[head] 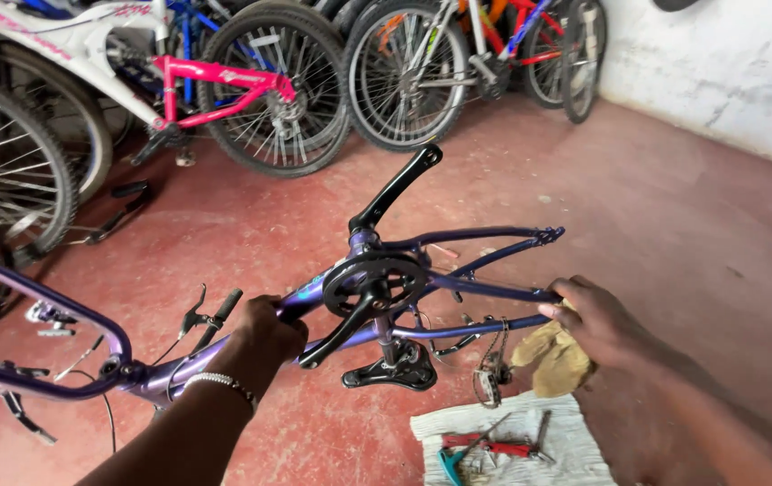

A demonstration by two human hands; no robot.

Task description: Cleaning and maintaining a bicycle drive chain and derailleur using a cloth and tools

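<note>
Both arms reach forward from the bottom edge, forearms bare and angled inward toward each other. The left hand [269, 326] is closed in a firm fist-like grip, knuckles up and fingers curled under out of sight, with a thin beaded bracelet [221, 382] circling the wrist just behind it. The right hand [591, 317] sits farther out and a little higher, palm down, its fingers bent and pressed together at the tips while the wrist stays nearly straight.

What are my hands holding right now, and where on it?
Both hold the purple bike frame, upside down. The left hand grips a tube near the crank; the right hand grips a rear stay, with a tan rag.
</note>
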